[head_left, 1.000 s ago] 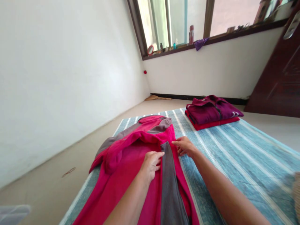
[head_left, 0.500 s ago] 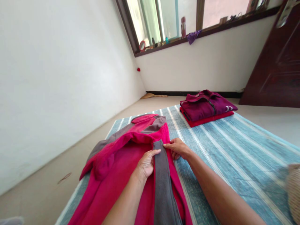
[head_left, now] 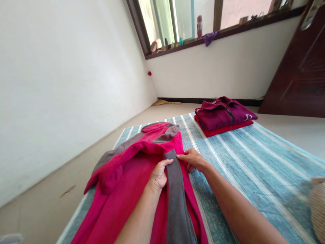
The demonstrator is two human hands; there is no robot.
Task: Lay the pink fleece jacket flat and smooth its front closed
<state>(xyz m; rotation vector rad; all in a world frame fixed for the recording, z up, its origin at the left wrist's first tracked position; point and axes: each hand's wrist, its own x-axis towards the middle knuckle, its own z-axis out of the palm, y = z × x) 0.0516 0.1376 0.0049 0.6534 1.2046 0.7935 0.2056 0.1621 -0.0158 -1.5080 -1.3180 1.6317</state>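
A pink fleece jacket (head_left: 127,189) with grey panels lies spread on a blue striped mat (head_left: 248,169). A grey strip (head_left: 175,193) runs down its front edge. My left hand (head_left: 158,174) rests on the pink fabric with its thumb and fingers pinching the left side of the grey strip near its top. My right hand (head_left: 194,160) lies on the jacket's right edge, with its fingers closed on the fabric beside the strip's top. The collar and shoulder (head_left: 162,134) lie just beyond both hands.
Two folded garments (head_left: 224,117), dark purple on red, are stacked at the mat's far end. A white wall runs along the left, a dark wooden door (head_left: 302,74) stands at the right. Small items line the window sill (head_left: 193,42). A woven object (head_left: 318,203) shows at the right edge.
My left hand has slid onto the grey strip's edge and closed on it. My right hand has shifted slightly left along the jacket's edge. The view has tipped a little.
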